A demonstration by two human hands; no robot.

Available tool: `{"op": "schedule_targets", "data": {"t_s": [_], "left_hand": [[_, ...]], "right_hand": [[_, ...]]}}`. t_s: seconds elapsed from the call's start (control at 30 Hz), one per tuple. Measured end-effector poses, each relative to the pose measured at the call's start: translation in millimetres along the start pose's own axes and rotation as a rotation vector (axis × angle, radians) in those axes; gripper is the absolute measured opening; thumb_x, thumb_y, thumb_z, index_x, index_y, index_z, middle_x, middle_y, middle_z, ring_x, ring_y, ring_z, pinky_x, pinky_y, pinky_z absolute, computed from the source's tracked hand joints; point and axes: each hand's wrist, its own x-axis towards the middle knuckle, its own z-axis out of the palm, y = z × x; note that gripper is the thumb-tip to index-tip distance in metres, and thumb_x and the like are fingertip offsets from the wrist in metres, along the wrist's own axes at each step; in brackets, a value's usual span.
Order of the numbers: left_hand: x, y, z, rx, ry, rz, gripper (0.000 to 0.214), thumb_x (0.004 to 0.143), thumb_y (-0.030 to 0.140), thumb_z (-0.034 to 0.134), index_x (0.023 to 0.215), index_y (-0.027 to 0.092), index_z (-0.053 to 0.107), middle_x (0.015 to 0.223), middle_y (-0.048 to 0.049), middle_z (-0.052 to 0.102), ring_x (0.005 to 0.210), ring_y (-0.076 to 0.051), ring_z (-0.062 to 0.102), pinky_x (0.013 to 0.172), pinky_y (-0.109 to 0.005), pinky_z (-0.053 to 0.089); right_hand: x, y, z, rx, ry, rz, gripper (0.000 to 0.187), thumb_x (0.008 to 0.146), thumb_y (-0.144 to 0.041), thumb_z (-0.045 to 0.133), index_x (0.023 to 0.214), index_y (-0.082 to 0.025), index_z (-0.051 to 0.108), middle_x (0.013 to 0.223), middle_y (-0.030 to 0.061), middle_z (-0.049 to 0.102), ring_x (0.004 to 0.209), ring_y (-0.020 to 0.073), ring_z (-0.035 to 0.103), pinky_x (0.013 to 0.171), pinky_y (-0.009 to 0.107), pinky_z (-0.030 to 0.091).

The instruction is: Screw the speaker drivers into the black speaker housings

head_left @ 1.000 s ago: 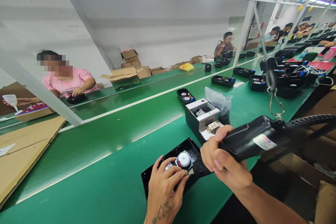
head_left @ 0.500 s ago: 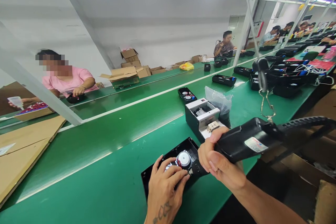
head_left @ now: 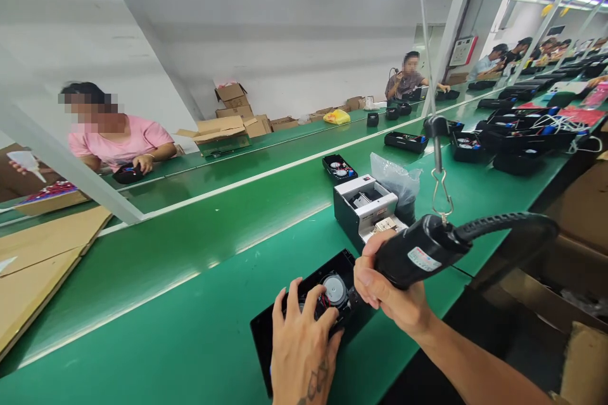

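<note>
Gripping a black electric screwdriver point(head_left: 401, 264) in the right hand point(head_left: 387, 288), long axis slanting down-left, nose at the speaker point(head_left: 335, 289) in a black case point(head_left: 260, 335), left hand point(head_left: 304, 335) clenched on it; white label point(head_left: 424, 259) unreadable, sadly.

Site: factory assembly hall. A long green belt-topped production line point(head_left: 156, 259) runs down the room beneath a white steel-tube frame point(head_left: 449, 31) fitted with strip lights. Seated workers, including a person in a pink shirt point(head_left: 118, 142), face the lines. Black plastic housings point(head_left: 403, 141) stand in series along the belts. Brown cardboard cartons point(head_left: 228, 120) are stacked by the wall. A black corded electric screwdriver point(head_left: 418, 259) hangs from a steel hook.
</note>
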Motion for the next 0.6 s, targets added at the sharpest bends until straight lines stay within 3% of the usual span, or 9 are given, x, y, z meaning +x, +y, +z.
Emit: {"op": "schedule_targets", "data": {"t_s": [0.13,0.3,0.6], "left_hand": [[1,-2,-2.7,-0.011,-0.035,-0.015,0.021,0.077,0.015,0.081,0.089,0.032,0.075,0.124,0.0001,0.071,0.138,-0.045,0.048,0.114,-0.071,0.039],[5,-12,-5.5,-0.043,-0.105,0.036,0.022,0.083,0.023,0.078,0.100,0.037,0.076,0.126,0.0013,0.072,0.137,-0.043,0.051,0.109,-0.071,0.044],[5,-15,-5.3,-0.051,-0.127,0.019,0.028,0.087,0.028,0.076,0.111,0.042,0.076,0.125,0.0013,0.073,0.136,-0.044,0.052,0.108,-0.071,0.046]], "right_hand": [[-1,2,2,0.007,-0.003,0.025,0.019,0.101,-0.027,0.069,0.111,-0.029,0.054,0.061,-0.0119,0.049,0.045,0.0067,0.041,0.047,0.022,0.037],[-2,6,4,-0.013,0.008,0.058,0.021,0.099,-0.032,0.071,0.109,-0.028,0.052,0.061,-0.0116,0.049,0.043,0.0074,0.040,0.044,0.022,0.036],[-3,13,8,-0.090,-0.004,0.040,0.021,0.098,-0.032,0.070,0.108,-0.026,0.052,0.064,-0.0105,0.047,0.045,0.0071,0.040,0.043,0.022,0.035]]}}
